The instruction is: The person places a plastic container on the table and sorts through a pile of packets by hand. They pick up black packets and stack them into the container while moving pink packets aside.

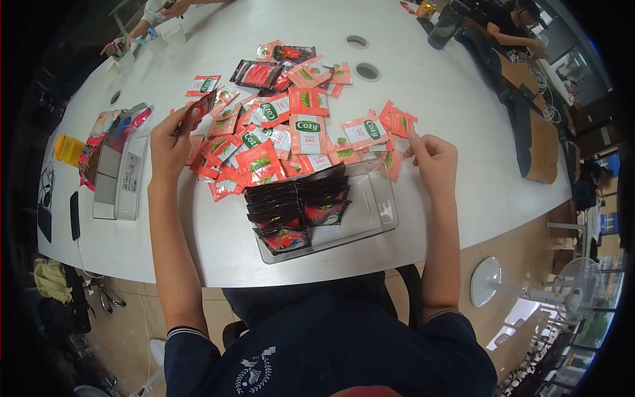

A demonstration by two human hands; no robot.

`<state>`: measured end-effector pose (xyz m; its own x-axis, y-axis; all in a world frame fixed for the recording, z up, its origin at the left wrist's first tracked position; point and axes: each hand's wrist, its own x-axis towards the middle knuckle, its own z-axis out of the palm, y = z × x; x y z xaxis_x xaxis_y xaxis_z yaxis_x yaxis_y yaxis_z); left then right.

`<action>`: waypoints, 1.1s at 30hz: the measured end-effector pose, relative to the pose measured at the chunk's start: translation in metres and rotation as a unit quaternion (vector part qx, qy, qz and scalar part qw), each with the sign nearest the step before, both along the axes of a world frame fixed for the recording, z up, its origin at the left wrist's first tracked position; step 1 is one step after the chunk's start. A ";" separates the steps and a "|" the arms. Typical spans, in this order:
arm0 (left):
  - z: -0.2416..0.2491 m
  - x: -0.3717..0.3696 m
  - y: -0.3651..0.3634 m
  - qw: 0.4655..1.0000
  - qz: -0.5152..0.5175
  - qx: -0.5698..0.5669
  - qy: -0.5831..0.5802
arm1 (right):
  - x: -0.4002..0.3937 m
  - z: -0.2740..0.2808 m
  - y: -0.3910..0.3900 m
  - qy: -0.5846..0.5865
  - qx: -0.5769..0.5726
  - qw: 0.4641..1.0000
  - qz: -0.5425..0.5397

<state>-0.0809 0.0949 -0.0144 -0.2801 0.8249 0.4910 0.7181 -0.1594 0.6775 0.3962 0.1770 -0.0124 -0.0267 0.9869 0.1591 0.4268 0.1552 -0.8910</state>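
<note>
My left hand is closed on a dark red sachet, held above the left edge of a loose pile of pink Cozy sachets. At the pile's right side, the fingertips of my right hand are pinched at the edge of a pink sachet; whether they grip it is hard to tell. Several black sachets stand in two rows in a clear plastic tray near the front edge. More black sachets lie at the back of the pile.
White boxes, a yellow cup and a black phone are at the left. Beyond the pile are two round table holes. Paper cups and other people's hands are at the far left; cardboard pieces lie right.
</note>
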 end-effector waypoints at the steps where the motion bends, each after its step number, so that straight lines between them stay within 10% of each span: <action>1: 0.002 0.001 0.000 1.000 0.001 -0.002 0.009 | 0.000 0.000 0.000 -0.001 0.002 1.000 0.000; 18: -0.030 -0.035 0.013 0.987 -0.117 0.068 0.085 | -0.008 -0.065 0.026 -0.042 0.056 0.994 0.080; 24: -0.098 -0.106 0.049 0.986 -0.144 0.076 0.036 | -0.028 -0.025 0.011 -0.125 0.186 0.974 0.025; 28: -0.075 -0.071 0.042 0.969 -0.113 -0.033 -0.217 | -0.026 -0.025 0.012 -0.122 0.182 0.975 0.026; 33: -0.070 -0.079 0.034 0.975 -0.164 0.012 -0.151 | -0.028 -0.027 0.012 -0.108 0.193 0.975 0.037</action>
